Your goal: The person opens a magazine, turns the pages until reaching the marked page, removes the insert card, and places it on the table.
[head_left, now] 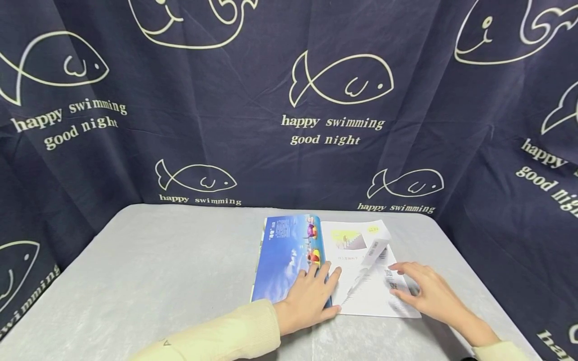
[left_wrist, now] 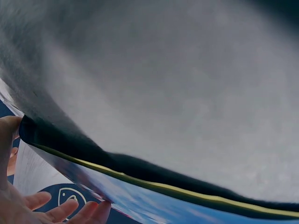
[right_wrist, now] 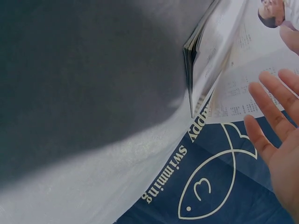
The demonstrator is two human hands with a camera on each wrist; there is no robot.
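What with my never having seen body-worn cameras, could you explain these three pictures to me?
There is no robot: each grip is simply a person's bare hand. The widest picture comes from a camera on the head, looking forward and down. The other two come from cameras on the wrists, each showing mainly one hand close up. An open booklet lies on a grey table, before a patterned dark blue cloth. The left hand rests spread across the booklet near its middle. The right hand is over the right-hand pages, beside a leaf that curls up; whether it touches the paper I cannot tell. Neither hand is seen curled round anything.
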